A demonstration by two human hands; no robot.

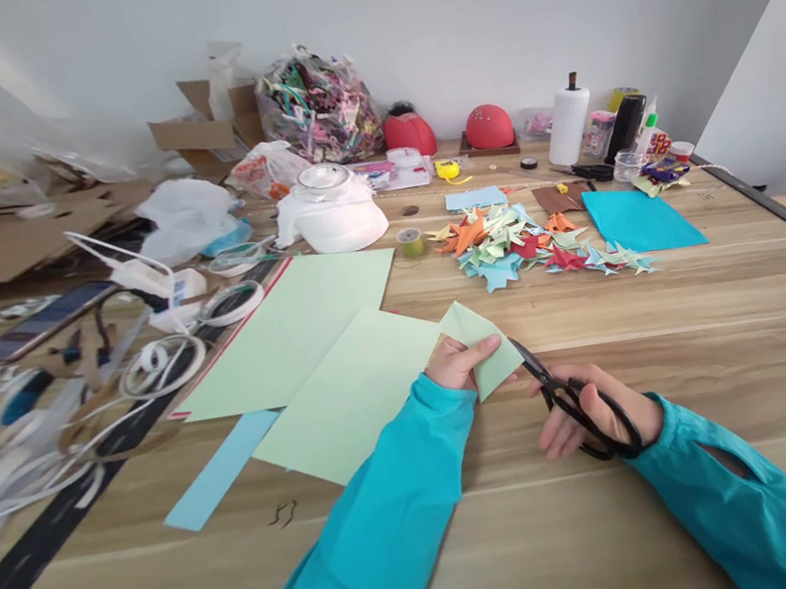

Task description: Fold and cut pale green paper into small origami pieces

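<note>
Head view: we pinch a folded green paper (470, 327) in our left hand (456, 362) above the middle of the desk (626, 517), while our right hand (593, 407) grips black scissors (551, 389), blades at the paper's right corner. We judge the folding done so far; whether any cut is made, we cannot tell. Toward the far edge lies a heap of colourful paper shapes (505, 245), apparently finished; toward the left edge, large green sheets (356, 391) remain flat.

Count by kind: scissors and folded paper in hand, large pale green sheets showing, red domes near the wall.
Scissors in right hand: 1
Folded green paper in left hand: 1
Large pale green sheets: 2
Red domes: 2
Total: 6
</note>
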